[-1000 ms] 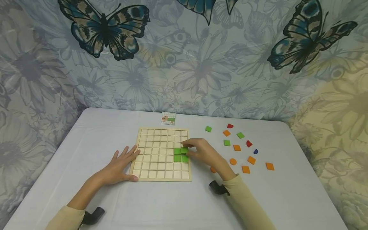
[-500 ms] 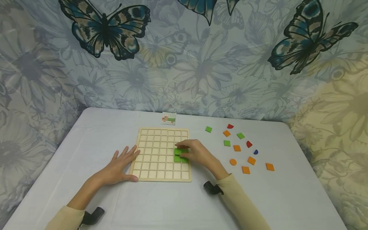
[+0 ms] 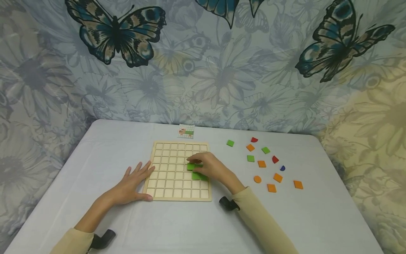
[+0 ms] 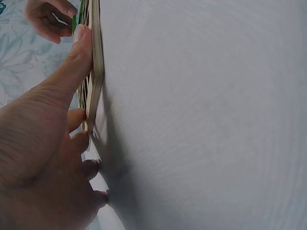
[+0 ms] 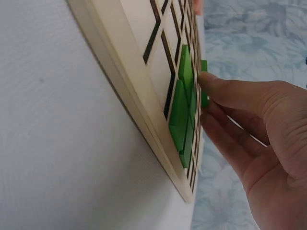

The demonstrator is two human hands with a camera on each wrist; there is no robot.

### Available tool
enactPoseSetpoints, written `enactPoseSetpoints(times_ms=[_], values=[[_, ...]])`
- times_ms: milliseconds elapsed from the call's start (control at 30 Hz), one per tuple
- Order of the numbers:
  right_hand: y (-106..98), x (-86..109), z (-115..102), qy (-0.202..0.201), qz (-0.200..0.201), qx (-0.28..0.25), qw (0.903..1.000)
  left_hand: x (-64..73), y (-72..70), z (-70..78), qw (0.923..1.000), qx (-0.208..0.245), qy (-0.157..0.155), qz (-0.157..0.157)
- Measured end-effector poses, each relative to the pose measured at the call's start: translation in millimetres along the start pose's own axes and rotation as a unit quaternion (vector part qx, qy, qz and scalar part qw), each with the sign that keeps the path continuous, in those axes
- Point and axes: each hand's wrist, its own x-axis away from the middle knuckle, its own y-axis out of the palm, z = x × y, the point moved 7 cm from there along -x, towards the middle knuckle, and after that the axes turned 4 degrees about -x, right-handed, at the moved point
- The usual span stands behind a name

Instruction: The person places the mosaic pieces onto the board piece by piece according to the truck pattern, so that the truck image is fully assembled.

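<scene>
A wooden grid board (image 3: 171, 174) lies on the table, with several green square tiles (image 3: 196, 175) set in cells at its right side. My right hand (image 3: 207, 165) pinches another green tile (image 3: 190, 167) between thumb and fingers, just left of the back row of set tiles. In the right wrist view this held tile (image 5: 205, 99) stands a little off the grid, partly hidden by the thumb. My left hand (image 3: 128, 187) rests at the board's left edge with fingers spread. Its thumb (image 4: 79, 52) touches the board's rim in the left wrist view.
Loose pieces lie right of the board: green tiles (image 3: 250, 158), orange tiles (image 3: 271, 188), an orange disc (image 3: 257, 179), red quarter pieces (image 3: 275, 159) and a blue half disc (image 3: 282, 168). A small pattern card (image 3: 186, 131) lies behind the board. A patterned curtain (image 3: 222, 81) hangs behind the table.
My right hand has slid leftward over the board with the green tile, from above the right-hand column past the set tiles. The left hand has stayed in place.
</scene>
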Motion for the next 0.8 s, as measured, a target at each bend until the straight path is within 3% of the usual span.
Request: enactPoseSetpoints(times_ms=[567,800], values=[[9,-11.1,-4,0.003,-0.011,0.005,0.9999,-1.4,2.9,-1.4,1.0000,-0.006,0.003,0.005],[8,-10.9,-4,0.009,-0.011,0.014,0.9998,-2.6,4.1,-3.9,0.9999,-0.011,-0.010,-0.001]])
